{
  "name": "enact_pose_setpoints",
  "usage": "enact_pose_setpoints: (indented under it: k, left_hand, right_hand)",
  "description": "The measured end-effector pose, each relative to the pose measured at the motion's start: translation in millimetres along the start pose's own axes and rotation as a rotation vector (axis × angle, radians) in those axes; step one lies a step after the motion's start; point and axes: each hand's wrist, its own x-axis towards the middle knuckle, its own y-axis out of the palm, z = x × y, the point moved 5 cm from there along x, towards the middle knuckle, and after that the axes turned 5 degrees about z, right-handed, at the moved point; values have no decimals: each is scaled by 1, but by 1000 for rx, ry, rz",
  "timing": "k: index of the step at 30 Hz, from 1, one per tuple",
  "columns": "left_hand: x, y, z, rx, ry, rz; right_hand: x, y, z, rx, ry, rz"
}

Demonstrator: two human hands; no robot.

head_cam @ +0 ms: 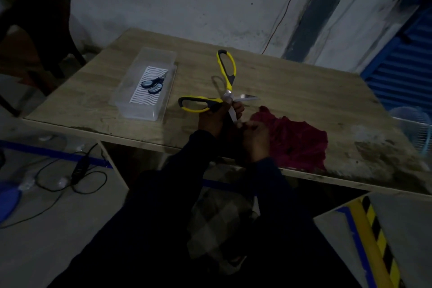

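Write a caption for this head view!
Left hand grips wide-open yellow-and-black scissors, right hand at one blade, beside a crumpled red cloth.

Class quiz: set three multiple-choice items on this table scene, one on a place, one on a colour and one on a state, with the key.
1. Where do the small blue scissors lie?
A. in the clear plastic box
B. on the cloth
C. on the floor

2. What colour is the cloth on the table?
A. white
B. dark red
C. green

3. How are the yellow-handled scissors in the left hand set?
A. blades shut
B. opened wide
C. lying flat in the box

Key:
1 A: they rest on the patterned liner inside the box.
2 B: the crumpled cloth is maroon.
3 B: the two handles point far apart.
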Motion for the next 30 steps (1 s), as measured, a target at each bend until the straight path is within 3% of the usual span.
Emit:
enact_pose_setpoints:
  k: [2, 4, 5, 8, 10, 12, 16, 17, 20, 21, 23, 27, 30]
  left_hand:
    - [5, -5, 3, -1, 9, -4]
    - [2, -1, 6, 29, -9, -14]
    - [1, -2, 4, 45, 0, -18]
    - [-3, 1, 0, 89, 22, -48]
    - [-2, 0, -4, 71, 28, -30]
    - [-3, -1, -7, 109, 30, -16]
    - [-9, 1, -2, 253, 78, 3]
    - [-8, 2, 2, 271, 64, 16]
    - [-4, -1, 8, 303, 29, 53]
    - [-6, 0, 8, 314, 18, 59]
    - [-6, 3, 6, 361, 16, 85]
    - [-17, 15, 6, 504, 2, 195]
    - [-22, 18, -2, 580, 0, 224]
  right_hand:
    - [1, -4, 5, -168, -30, 144]
    - [-4, -16, 16, -204, -205, -45]
    - [-7, -15, 15, -154, -189, -100]
    - [-16, -15, 13, -176, -170, -43]
    - [-10, -38, 11, -270, -202, -90]
    - [8, -77, -2, -325, -123, -235]
    - [37, -162, -44, -99, 179, -525]
    - [43, -173, -52, -85, 214, -486]
    - [58, -164, -58, -292, 239, -36]
    - [58, -162, -53, -331, 201, 0]
    - [53, -155, -33, -226, 65, -88]
    - [44, -119, 5, 262, -21, 0]
    - [45, -105, 9, 49, -162, 17]
